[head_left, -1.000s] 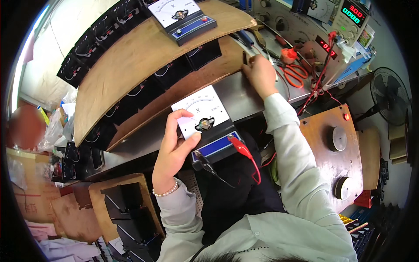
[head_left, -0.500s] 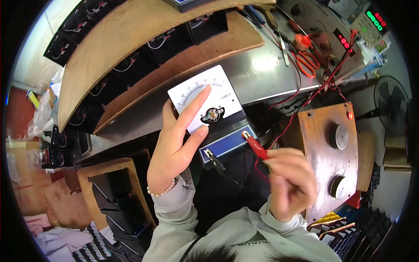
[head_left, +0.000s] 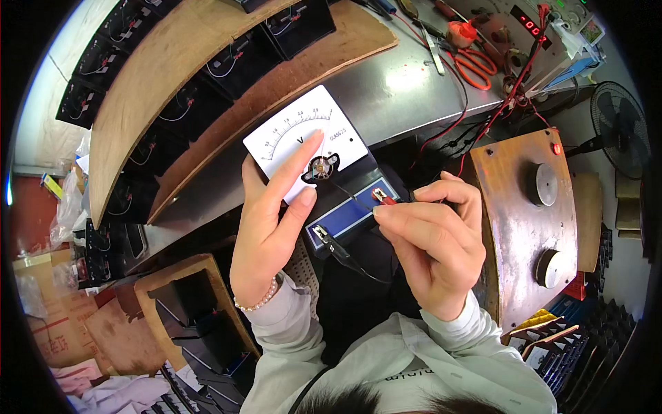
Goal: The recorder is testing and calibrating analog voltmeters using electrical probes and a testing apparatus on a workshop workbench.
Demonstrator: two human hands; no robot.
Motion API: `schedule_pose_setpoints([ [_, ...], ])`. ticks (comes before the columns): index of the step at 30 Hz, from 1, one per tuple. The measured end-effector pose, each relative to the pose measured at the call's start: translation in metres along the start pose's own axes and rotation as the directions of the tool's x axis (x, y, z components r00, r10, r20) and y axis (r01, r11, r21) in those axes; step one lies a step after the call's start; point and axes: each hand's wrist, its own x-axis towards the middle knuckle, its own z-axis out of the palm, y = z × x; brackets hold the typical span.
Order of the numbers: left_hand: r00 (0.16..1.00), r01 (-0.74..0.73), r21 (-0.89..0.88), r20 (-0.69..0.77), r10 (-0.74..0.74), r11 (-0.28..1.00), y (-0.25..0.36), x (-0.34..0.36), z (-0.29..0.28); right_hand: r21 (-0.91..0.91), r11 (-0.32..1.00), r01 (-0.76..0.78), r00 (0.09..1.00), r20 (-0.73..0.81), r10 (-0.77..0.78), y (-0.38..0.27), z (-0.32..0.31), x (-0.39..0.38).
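Observation:
An analog panel meter [head_left: 286,131] with a white dial and black base is tilted before me, its round movement [head_left: 322,168] exposed. My left hand [head_left: 265,231] grips its left side, index finger lying over the dial and thumb by the movement. A thin dark rod [head_left: 352,196], its kind unclear, runs from the pinched fingers of my right hand [head_left: 441,241] towards the movement. On the blue front strip [head_left: 347,215], a black alligator clip [head_left: 334,247] bites the left terminal and a red alligator clip [head_left: 382,197] the right one, partly behind my right fingers.
Black meter housings [head_left: 241,65] line a curved wooden board [head_left: 148,83] on the metal bench. Orange-handled scissors [head_left: 476,67] and tweezers [head_left: 433,52] lie at the far right. A wooden box with two knobs [head_left: 543,185] stands right; red wires [head_left: 514,96] and a fan [head_left: 617,127] are behind.
My right hand has moved up and left from beside the red clip's handle, and the thin rod now reaches the meter's movement. The left hand keeps its hold; the whole view has shifted slightly.

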Motion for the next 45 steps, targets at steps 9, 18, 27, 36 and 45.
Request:
schedule_pose_setpoints([
  [9, 1.0, -0.006, 0.026, -0.009, 0.006, 1.0, 0.001, 0.002, -0.001, 0.037, 0.999, 0.021, 1.0, -0.024, -0.02, 0.0, 0.004, 0.002],
  [18, 1.0, 0.012, 0.01, -0.005, -0.012, 1.0, 0.001, 0.001, 0.0, 0.012, 0.999, 0.029, 1.0, 0.005, -0.029, 0.005, 0.003, 0.004],
  [27, 1.0, 0.008, -0.005, -0.011, -0.008, 1.0, 0.001, 0.001, -0.001, -0.019, 0.998, 0.066, 0.997, 0.049, -0.065, 0.002, 0.004, 0.009],
  [36, 1.0, -0.017, 0.029, -0.019, 0.017, 0.999, 0.0, 0.002, -0.001, 0.134, 0.988, -0.074, 0.993, 0.103, 0.06, 0.009, 0.003, 0.019],
  [45, 0.999, -0.042, 0.135, 0.004, 0.042, 0.99, -0.003, 0.004, -0.001, 0.375, 0.828, -0.417, 0.907, 0.234, 0.351, 0.02, 0.005, 0.018],
])
